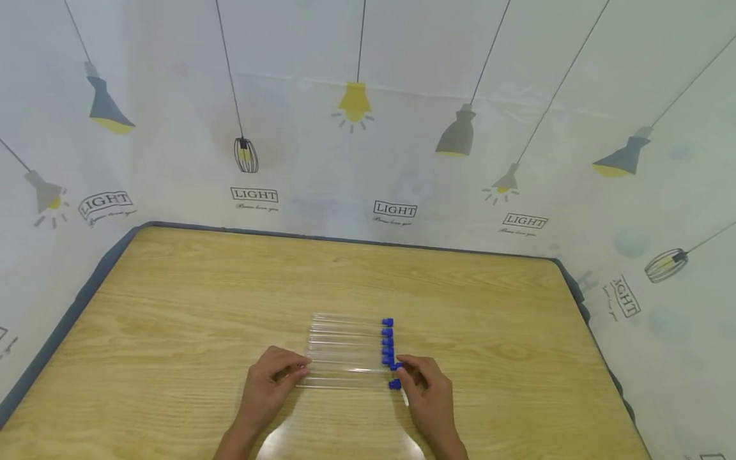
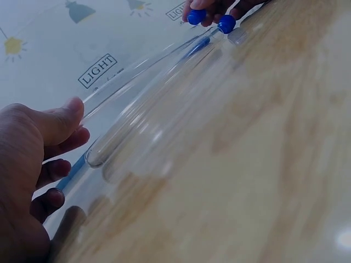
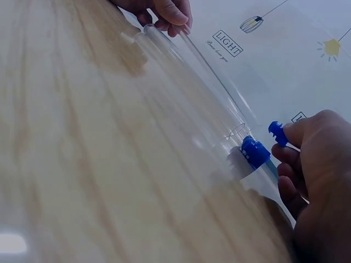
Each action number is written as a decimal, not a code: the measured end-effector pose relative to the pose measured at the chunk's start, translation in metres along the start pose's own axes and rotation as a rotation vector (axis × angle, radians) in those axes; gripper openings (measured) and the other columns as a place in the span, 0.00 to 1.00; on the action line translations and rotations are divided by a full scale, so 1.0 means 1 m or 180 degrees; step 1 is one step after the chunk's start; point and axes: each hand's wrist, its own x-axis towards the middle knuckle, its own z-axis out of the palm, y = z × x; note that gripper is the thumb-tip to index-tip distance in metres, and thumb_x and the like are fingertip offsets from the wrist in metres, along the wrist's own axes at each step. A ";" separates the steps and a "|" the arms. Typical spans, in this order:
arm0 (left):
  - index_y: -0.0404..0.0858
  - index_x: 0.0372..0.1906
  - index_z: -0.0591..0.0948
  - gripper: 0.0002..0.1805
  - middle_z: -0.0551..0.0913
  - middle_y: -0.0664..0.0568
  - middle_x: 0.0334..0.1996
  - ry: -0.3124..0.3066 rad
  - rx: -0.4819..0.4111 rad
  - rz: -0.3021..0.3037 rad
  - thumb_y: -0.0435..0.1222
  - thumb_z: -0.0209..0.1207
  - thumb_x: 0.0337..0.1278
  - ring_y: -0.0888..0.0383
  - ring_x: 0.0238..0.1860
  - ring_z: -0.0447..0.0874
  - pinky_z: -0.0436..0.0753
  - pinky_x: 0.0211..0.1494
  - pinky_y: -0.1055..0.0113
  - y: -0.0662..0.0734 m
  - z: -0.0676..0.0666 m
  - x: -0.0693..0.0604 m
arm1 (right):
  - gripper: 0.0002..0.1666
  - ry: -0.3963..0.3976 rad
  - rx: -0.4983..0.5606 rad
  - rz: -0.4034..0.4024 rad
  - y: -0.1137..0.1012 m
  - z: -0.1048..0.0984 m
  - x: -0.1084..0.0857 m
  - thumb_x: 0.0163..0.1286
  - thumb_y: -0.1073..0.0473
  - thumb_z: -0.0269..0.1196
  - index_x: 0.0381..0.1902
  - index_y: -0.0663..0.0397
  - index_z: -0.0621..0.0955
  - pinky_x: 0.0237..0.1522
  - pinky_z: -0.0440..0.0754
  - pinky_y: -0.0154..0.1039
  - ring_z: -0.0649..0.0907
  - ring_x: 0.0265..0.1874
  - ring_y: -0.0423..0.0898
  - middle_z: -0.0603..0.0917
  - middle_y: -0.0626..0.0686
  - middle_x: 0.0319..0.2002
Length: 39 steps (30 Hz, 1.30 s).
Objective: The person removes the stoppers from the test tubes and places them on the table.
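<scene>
My left hand [image 1: 267, 383] pinches the rounded end of a clear test tube [image 2: 137, 81] between thumb and fingertips. In the left wrist view this tube stands above the one in front of it. My right hand [image 1: 427, 393] pinches a blue stopper [image 3: 278, 133] by the tube's open end. The right wrist view shows a small gap between stopper and tube. Nearest me lies another test tube [image 1: 345, 383] with a blue stopper [image 1: 394, 384] in its mouth. Behind the held tube, several test tubes [image 1: 345, 340] lie side by side, blue stoppers [image 1: 388, 342] on their right ends.
All the tubes are on a wood-grain table [image 1: 201, 300] with a dark blue edge [image 1: 345, 240]. A pale wall covering [image 1: 310, 160] printed with hanging lamps surrounds its back and sides. Light glares off the table's front.
</scene>
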 end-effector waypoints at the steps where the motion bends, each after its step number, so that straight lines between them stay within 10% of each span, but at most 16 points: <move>1: 0.34 0.35 0.84 0.11 0.83 0.53 0.31 0.0006 -0.0031 0.0031 0.22 0.68 0.43 0.59 0.32 0.74 0.80 0.32 0.74 0.005 0.000 0.002 | 0.10 0.0001 -0.0030 0.0018 0.004 0.001 -0.002 0.62 0.70 0.65 0.42 0.59 0.82 0.26 0.77 0.30 0.79 0.25 0.42 0.82 0.53 0.33; 6: 0.29 0.32 0.83 0.13 0.80 0.44 0.29 0.0069 -0.0013 0.0164 0.15 0.67 0.37 0.55 0.30 0.73 0.80 0.31 0.74 0.030 -0.001 0.010 | 0.09 0.0037 -0.0086 0.0257 0.020 0.004 -0.006 0.61 0.68 0.67 0.40 0.55 0.82 0.24 0.76 0.31 0.77 0.23 0.39 0.82 0.50 0.31; 29: 0.32 0.32 0.84 0.11 0.77 0.48 0.26 0.0049 0.0274 -0.0035 0.19 0.69 0.39 0.57 0.25 0.72 0.69 0.22 0.75 0.030 0.000 0.011 | 0.12 -0.0121 -0.0285 0.0302 0.018 0.003 -0.004 0.56 0.67 0.71 0.38 0.50 0.85 0.25 0.74 0.32 0.74 0.25 0.39 0.81 0.42 0.34; 39: 0.36 0.34 0.84 0.15 0.78 0.53 0.29 0.0092 0.0457 0.0191 0.20 0.71 0.37 0.58 0.28 0.74 0.74 0.27 0.75 -0.001 0.005 0.001 | 0.13 -0.0169 -0.0286 0.0362 0.018 0.002 -0.004 0.57 0.66 0.71 0.40 0.47 0.84 0.26 0.74 0.32 0.74 0.26 0.38 0.80 0.40 0.36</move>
